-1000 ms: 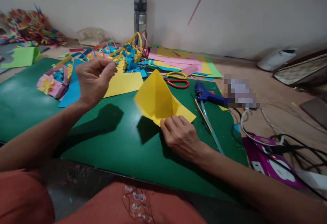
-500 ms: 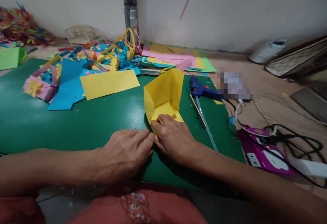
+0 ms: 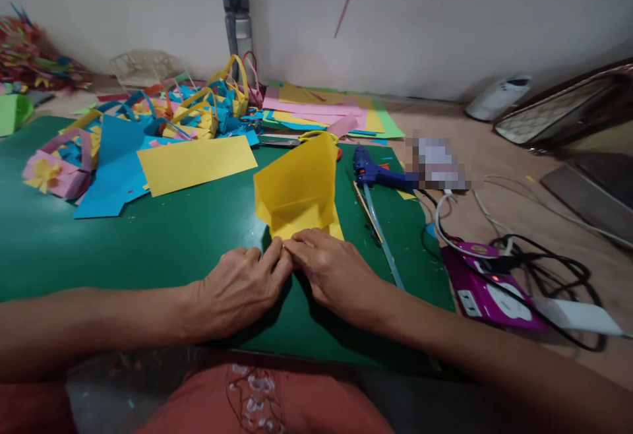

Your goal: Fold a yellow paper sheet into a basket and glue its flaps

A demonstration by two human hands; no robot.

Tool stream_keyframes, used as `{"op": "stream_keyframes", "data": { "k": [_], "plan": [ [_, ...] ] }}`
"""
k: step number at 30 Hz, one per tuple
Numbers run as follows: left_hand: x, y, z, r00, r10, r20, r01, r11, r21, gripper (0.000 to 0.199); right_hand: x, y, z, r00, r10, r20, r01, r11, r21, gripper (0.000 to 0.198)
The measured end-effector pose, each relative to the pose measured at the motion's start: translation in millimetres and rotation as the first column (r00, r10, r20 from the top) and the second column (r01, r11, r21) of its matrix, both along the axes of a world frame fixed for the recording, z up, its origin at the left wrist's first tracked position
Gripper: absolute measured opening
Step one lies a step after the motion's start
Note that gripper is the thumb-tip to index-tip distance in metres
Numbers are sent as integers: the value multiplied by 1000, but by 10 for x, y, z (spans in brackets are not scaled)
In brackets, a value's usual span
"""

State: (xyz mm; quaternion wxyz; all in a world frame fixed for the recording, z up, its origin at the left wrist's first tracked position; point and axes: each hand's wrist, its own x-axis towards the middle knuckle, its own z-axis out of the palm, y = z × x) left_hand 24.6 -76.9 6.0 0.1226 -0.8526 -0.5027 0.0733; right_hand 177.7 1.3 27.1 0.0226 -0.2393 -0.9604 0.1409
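A folded sheet of yellow paper stands with its sides raised on the green board, in front of me. At its near edge, my left hand pinches the paper between thumb and fingers. My right hand is closed on the same edge, its fingertips meeting those of the left. The pinched fold itself is mostly hidden by my fingers. A flat yellow paper rectangle lies to the left, partly over a blue paper piece.
Right of the folded paper lie a blue glue gun and a purple power strip with tangled cables. Small paper baskets crowd the back left. Coloured sheets are stacked by the wall, near scissors.
My left hand has come onto the paper's near edge beside my right. The yellow paper has turned, its left side opening outward. The view has shifted slightly right.
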Motion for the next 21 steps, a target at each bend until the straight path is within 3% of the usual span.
{"op": "stream_keyframes", "data": {
  "k": [3, 5, 8, 10, 15, 21],
  "plan": [
    [-23, 14, 11, 997, -56, -50, 57, 998, 33, 37, 110, 36, 32, 997, 27, -74, -23, 998, 52, 22],
    [-41, 25, 20, 995, -72, -66, 75, 996, 43, 38, 224, 88, 94, 997, -1, -77, 13, 988, 154, 21],
    [-58, 43, 36, 994, -67, -82, 70, 997, 32, 38, 383, 187, 180, 991, -136, 19, 116, 905, 410, 21],
    [-65, 54, 47, 994, -70, -88, 71, 997, 11, 37, 437, 242, 186, 974, -196, 116, 111, 853, 511, 23],
    [-79, 84, 69, 992, -88, -87, 86, 996, -31, 33, 412, 279, 37, 963, -116, 242, -14, 879, 477, 20],
    [-126, 129, 80, 995, -53, -89, 51, 998, -32, 29, 417, 224, -90, 996, 2, 90, -43, 888, 457, 17]
  ]
}}
